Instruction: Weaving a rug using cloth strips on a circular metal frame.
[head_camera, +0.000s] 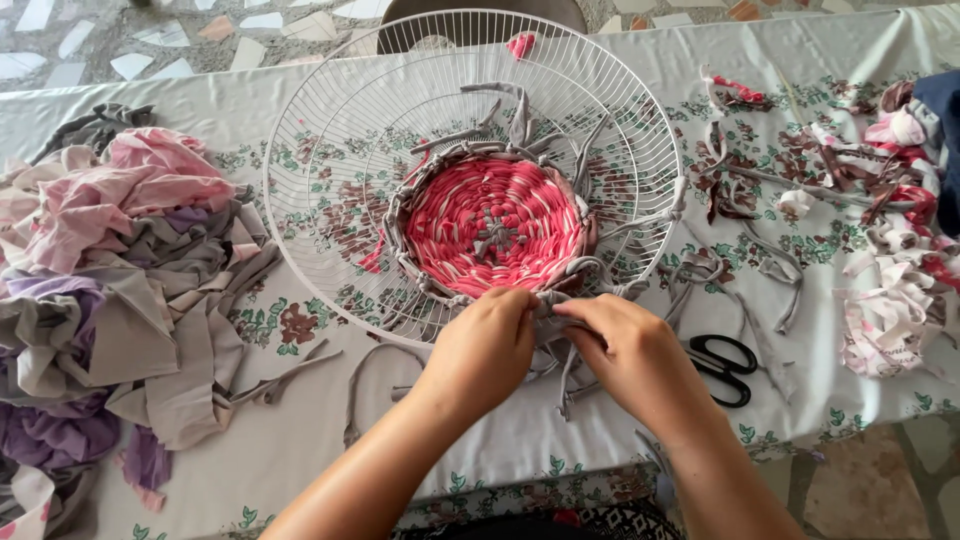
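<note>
Left hand (484, 345) and right hand (625, 350) side by side, fingertips together in a pinching grip.

No packages, labels, signs or screens in view — the surface (300, 440) carries only cloth scraps, wire frame and scissors, edge to edge.

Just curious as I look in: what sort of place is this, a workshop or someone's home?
Probably a home craft table: a flowered tablecloth over a tiled floor, heaped cloth scraps, scissors, and a wire fan guard used as a weaving frame.
</note>
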